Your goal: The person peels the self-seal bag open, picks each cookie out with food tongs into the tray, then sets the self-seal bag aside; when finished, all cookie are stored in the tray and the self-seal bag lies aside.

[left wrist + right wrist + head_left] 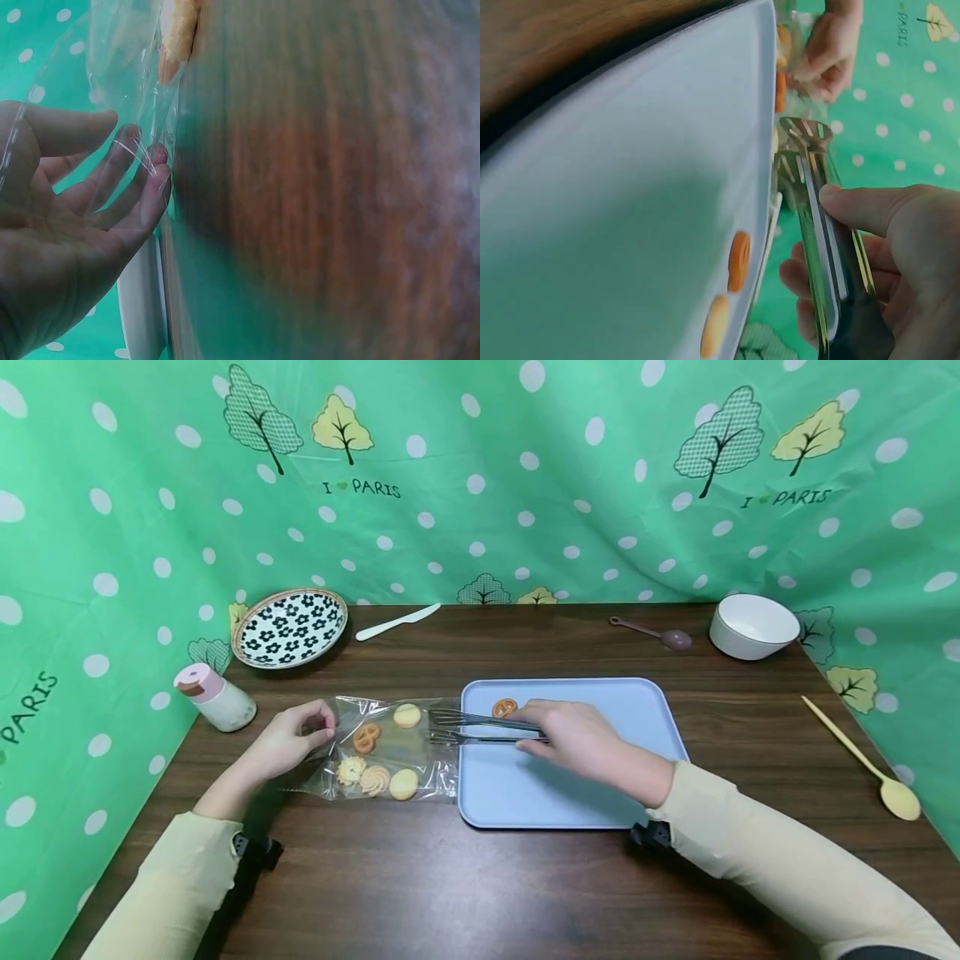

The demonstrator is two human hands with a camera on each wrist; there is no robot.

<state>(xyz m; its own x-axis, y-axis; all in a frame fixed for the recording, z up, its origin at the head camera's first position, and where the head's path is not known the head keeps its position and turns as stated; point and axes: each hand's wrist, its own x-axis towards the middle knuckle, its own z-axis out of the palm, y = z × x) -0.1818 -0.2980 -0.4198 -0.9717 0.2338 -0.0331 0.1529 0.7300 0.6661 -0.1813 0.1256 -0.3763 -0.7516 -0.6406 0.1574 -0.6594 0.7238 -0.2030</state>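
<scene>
A clear plastic bag (408, 745) with several cookies (375, 781) lies left of the blue tray (570, 810). At its left end, my left hand (296, 739) holds the film between thumb and curled fingers; plastic covers part of the hand in the left wrist view. My right hand (573, 735) grips metal tongs (832, 240) above the tray. The slotted tong tips are apart and overlap the bag's right end, with no cookie between them. On the tray sit a pretzel-shaped cookie (505, 707) and a pale yellow cookie (715, 326), the latter hidden by my right hand in the head view.
Behind the bag are a patterned oval dish (291, 628), a white knife (397, 622) and a pink-lidded jar (217, 697). To the right stand a mauve spoon (673, 639), a white bowl (753, 628) and a yellow spoon (898, 798). A green curtain (525, 460) hangs behind the table.
</scene>
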